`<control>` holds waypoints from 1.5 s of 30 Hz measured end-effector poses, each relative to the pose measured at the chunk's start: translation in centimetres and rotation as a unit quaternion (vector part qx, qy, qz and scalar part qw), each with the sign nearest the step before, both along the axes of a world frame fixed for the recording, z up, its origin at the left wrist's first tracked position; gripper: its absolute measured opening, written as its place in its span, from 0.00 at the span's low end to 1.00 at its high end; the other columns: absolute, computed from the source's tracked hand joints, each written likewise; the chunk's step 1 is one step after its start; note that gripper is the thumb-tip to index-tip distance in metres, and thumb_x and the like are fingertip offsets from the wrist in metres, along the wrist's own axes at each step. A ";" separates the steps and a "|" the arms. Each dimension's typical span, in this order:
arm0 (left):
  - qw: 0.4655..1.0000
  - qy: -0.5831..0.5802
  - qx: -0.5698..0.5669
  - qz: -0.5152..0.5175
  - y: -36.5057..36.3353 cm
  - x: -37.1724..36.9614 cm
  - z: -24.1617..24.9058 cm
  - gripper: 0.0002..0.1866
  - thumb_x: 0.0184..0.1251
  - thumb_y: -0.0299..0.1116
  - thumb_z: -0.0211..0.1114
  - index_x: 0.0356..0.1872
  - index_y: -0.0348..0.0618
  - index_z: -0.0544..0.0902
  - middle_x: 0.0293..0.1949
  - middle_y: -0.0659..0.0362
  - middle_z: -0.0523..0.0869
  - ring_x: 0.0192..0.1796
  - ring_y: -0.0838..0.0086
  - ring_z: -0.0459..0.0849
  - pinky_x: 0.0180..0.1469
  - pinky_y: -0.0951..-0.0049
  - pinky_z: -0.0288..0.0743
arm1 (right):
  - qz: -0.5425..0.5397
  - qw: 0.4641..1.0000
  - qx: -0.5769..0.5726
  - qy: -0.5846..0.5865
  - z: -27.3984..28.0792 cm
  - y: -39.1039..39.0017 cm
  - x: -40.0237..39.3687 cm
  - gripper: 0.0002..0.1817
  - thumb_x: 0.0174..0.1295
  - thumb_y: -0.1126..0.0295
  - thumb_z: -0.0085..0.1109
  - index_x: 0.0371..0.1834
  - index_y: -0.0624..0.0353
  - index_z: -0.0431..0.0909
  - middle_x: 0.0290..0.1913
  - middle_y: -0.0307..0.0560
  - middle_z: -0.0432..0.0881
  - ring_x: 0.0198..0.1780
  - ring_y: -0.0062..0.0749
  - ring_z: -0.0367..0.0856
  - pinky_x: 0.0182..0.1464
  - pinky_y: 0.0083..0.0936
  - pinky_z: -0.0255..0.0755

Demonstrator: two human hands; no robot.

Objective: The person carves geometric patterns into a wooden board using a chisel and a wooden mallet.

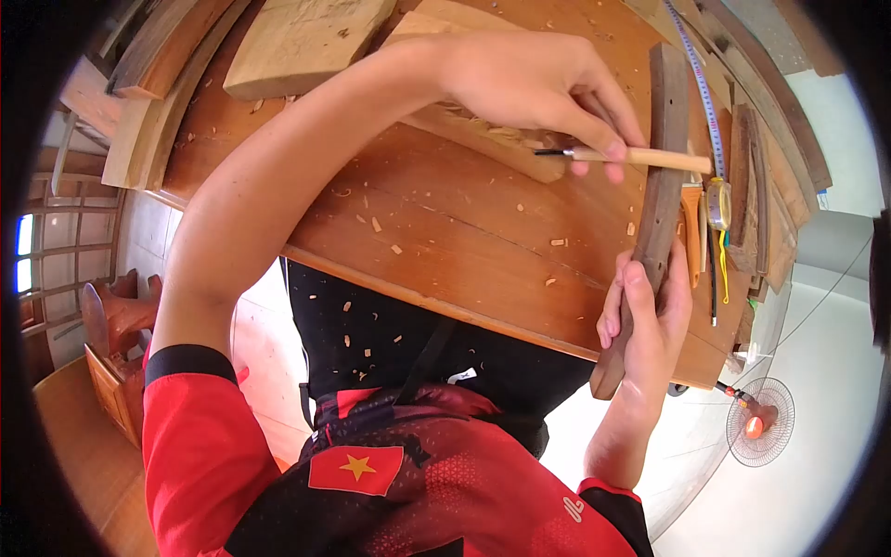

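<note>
My left hand reaches across the table, its fingers pinching a gouge-like tool. The tool has a pale wooden handle and a thin dark tip pointing left. Its handle end crosses over a long, dark, slightly curved wooden bar with small holes. Around the lower part of that bar is my right hand, thumb on the near side. The bar stretches up and away over the table's right side. A pale carved wood piece lies partly hidden beneath my left hand.
Wood chips lie on the brown table and my dark apron. A thick board is at the back left. Right of the bar are a tape measure, its blade extended, an orange-handled brush and wood strips. A fan stands lower right.
</note>
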State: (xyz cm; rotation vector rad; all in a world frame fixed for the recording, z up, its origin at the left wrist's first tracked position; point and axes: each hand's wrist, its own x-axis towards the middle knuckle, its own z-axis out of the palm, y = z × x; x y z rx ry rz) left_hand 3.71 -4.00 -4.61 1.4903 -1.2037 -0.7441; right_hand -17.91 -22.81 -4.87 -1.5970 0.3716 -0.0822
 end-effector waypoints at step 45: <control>0.995 -0.093 0.028 -0.029 1.4 0.9 0.5 0.19 0.70 0.40 0.69 0.55 0.38 0.90 0.45 0.50 0.94 0.45 0.67 0.89 0.49 0.69 0.80 | -0.087 0.995 -0.009 0.045 -1.3 2.9 -8.6 0.12 0.83 0.65 0.45 0.56 0.64 0.69 0.36 0.45 0.75 0.16 0.17 0.66 0.15 0.19 0.62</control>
